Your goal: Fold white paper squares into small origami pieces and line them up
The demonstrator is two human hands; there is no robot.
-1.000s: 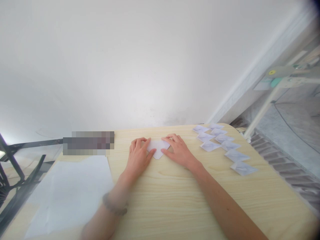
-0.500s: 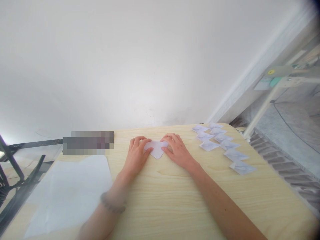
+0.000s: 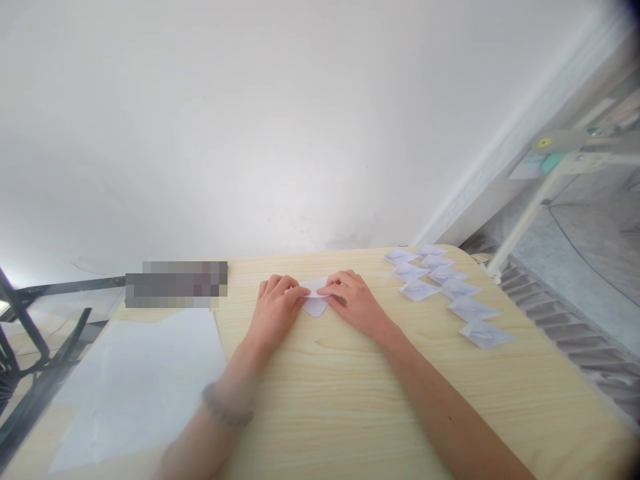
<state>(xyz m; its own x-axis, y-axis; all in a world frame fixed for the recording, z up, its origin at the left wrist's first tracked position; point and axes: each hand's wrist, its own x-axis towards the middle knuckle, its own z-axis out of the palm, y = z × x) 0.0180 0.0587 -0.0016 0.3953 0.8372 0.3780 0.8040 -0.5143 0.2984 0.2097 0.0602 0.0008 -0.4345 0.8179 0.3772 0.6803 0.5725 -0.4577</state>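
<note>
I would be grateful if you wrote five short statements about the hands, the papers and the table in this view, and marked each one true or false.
1. The left hand and the right hand both touch the small folded paper. True.
2. The dark bracelet is worn on the right arm. False: the bracelet is on the left arm.
3. Several white folded shapes lie on the table, to the right of the hands. True.
4. The folded shapes are stacked in one pile. False: they are spread out in slanting rows.
5. The large white paper lies on the left side of the table. True.
</note>
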